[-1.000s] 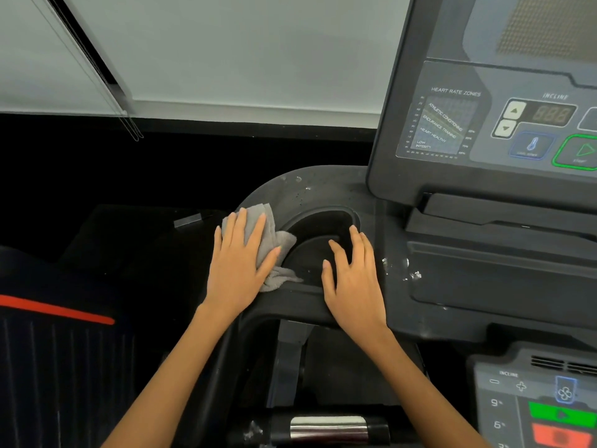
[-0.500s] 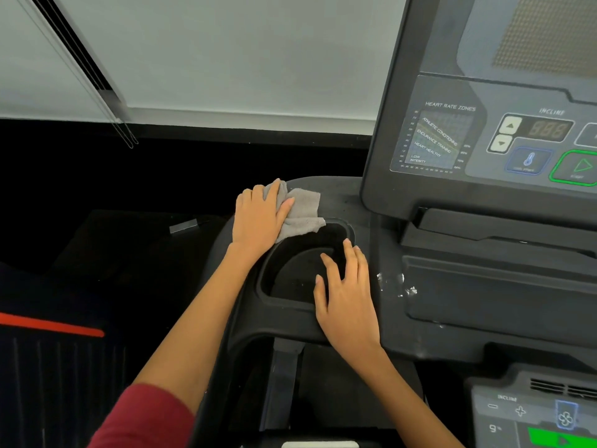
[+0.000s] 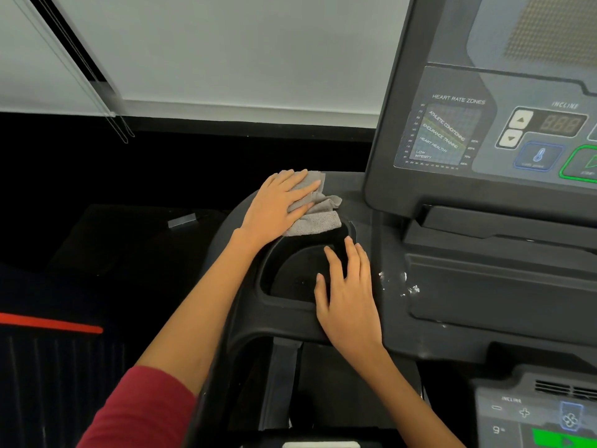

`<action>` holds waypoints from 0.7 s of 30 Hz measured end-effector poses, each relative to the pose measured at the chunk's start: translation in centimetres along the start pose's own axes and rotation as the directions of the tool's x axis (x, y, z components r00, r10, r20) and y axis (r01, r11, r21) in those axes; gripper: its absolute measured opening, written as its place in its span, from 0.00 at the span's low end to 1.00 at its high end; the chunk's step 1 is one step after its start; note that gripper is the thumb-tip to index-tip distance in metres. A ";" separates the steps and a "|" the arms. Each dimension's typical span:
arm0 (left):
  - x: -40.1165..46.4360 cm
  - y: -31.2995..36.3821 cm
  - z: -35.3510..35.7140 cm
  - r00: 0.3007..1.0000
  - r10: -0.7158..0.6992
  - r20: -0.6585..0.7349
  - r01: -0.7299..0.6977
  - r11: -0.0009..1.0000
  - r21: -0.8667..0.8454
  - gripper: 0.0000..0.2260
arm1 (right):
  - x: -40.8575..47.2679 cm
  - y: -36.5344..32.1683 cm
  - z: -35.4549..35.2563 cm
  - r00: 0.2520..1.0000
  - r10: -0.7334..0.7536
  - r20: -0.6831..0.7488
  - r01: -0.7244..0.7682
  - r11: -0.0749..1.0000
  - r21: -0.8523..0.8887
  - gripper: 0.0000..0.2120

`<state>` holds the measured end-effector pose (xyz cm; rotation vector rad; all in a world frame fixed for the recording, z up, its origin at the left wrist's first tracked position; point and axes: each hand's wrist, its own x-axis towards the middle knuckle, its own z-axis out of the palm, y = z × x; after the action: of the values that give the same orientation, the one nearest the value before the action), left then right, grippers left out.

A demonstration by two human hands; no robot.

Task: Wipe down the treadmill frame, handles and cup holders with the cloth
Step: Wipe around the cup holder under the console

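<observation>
- While the left hand (image 3: 277,205) lies flat with fingers straight and close together, it presses the grey cloth (image 3: 318,211) onto the treadmill frame (image 3: 352,192) just behind the cup holder (image 3: 290,276)
- cloth crumpled, part under the palm and fingers, rest bunched out to the right of the fingertips; its near edge hangs over the back rim of the cup holder
- right hand (image 3: 349,299) palm down on the cup holder's right rim, fingers straight and slightly spread, holds nothing; fingertips reach over the dark recess, thumb on the near rim
- cup holder is a dark D-shaped well, inside looks dusty/speckled, nothing visible in it
- white flecks (image 3: 405,284) on the frame just right of the right hand
- console (image 3: 484,124) rises at upper right: "HEART RATE ZONES" chart, incline up/down arrows with a digit display, a blue button, and a green-outlined one cut by the edge
- lower control panel (image 3: 533,415) at bottom right, with incline minus/plus, fan icon, green key
- red sleeve (image 3: 142,412) on left forearm, bottom left
- dark floor to the left with a red stripe (image 3: 51,323); small grey block (image 3: 182,219) on a dark mat beyond the frame
- pale wall at top, blind cords (image 3: 119,127) hanging at upper left
</observation>
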<state>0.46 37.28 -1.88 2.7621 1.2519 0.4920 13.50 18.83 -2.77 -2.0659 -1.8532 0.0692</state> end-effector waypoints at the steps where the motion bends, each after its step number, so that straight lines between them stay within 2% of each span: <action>1: -0.1 -0.2 -0.1 1.000 0.025 0.014 -0.025 0.999 -0.023 0.20 | 0.0 0.0 0.0 1.000 -0.001 0.000 0.001 1.000 -0.001 0.23; 4: 0.3 0.3 0.4 0.999 -0.008 0.031 0.007 1.000 0.023 0.20 | 0.0 0.0 0.1 1.000 -0.003 0.006 0.003 1.000 -0.019 0.23; 6: 1.4 1.8 0.9 0.992 -0.121 0.037 0.117 0.988 0.103 0.23 | 0.0 0.0 0.0 1.000 -0.005 0.015 0.005 1.000 -0.029 0.23; 8: 2.8 3.5 1.1 0.966 -0.256 0.048 0.250 0.962 0.109 0.29 | -0.1 0.0 0.0 1.000 -0.003 0.017 0.003 1.000 -0.026 0.23; 10: 4.0 4.7 1.5 0.945 -0.323 0.055 0.316 0.943 0.107 0.31 | -0.1 0.0 0.0 1.000 0.003 0.016 -0.003 1.000 -0.010 0.23; 12: 4.6 5.8 1.7 0.959 -0.277 0.058 0.272 0.958 0.087 0.30 | -0.1 0.0 0.0 1.000 0.010 0.020 -0.010 1.000 0.012 0.23; 16: 4.7 7.3 2.6 0.993 -0.058 0.101 0.056 0.998 0.029 0.28 | 0.0 0.0 -0.1 1.000 0.003 0.026 -0.005 0.999 0.053 0.22; 21: 3.4 6.9 2.4 0.977 0.172 0.127 -0.175 0.984 0.016 0.26 | 0.1 0.0 -0.4 0.999 -0.007 0.034 0.005 0.999 0.053 0.21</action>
<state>8.27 35.42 -1.90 2.8891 1.0041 0.3081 13.58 18.85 -2.36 -2.0357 -1.8566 0.1511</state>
